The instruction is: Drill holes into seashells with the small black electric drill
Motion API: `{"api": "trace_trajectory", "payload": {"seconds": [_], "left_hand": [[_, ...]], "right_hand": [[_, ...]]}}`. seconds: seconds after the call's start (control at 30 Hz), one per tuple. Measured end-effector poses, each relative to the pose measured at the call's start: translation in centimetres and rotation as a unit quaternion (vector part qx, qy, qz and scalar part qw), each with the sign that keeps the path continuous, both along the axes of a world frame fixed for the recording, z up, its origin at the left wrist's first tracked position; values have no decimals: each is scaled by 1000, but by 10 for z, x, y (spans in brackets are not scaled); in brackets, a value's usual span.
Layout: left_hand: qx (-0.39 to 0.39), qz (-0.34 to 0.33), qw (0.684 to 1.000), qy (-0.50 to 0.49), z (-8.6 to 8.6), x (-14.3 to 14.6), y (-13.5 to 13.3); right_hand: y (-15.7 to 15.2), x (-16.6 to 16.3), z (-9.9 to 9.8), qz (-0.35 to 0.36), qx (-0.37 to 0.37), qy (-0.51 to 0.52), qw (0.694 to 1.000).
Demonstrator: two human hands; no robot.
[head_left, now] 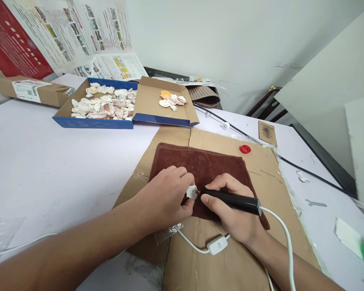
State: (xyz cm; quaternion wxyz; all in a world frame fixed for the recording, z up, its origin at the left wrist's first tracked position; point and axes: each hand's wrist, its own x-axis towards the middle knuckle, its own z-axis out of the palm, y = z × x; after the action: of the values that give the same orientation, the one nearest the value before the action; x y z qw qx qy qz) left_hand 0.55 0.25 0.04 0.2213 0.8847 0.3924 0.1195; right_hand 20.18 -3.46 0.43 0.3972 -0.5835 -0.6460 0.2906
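My left hand [172,198] pinches a small white ribbed seashell [192,192] between thumb and fingers, and a few dark dots mark its face. In my right hand [230,202], gripped like a pen, is a black corded mini electric drill [236,201] with a brass-coloured tip. That tip meets or nearly meets the shell's right edge; contact is too small to tell. Both hands rest over a brown cloth [200,159] lying on a cardboard sheet [197,266]. A white cord [283,226] leaves the drill's rear end, and a white inline switch [217,245] lies below the cloth.
Behind stands a blue-edged box [92,123] full of shells; its open lid [147,97] holds several more. A red cap [245,149], thin metal rods [271,176] and a small wrench [316,203] lie rightward. A black cable [309,171] crosses the table, and a brown carton [45,91] sits far left.
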Motion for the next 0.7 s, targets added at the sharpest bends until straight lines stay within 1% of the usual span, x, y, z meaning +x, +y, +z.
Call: {"api": "trace_trajectory", "payload": {"seconds": [0.17,0.37,0.7], "left_hand": [[2,-3,1000,-2,0,0,-1],[6,-2,1000,-4,0,0,0],[-3,0,1000,-3,0,-1,-1]], "right_hand": [[1,-1,0,-4,-22,-4,1000],[1,-2,2,-3,-26,3,1000],[0,0,-1,10,-30,7,999]]}}
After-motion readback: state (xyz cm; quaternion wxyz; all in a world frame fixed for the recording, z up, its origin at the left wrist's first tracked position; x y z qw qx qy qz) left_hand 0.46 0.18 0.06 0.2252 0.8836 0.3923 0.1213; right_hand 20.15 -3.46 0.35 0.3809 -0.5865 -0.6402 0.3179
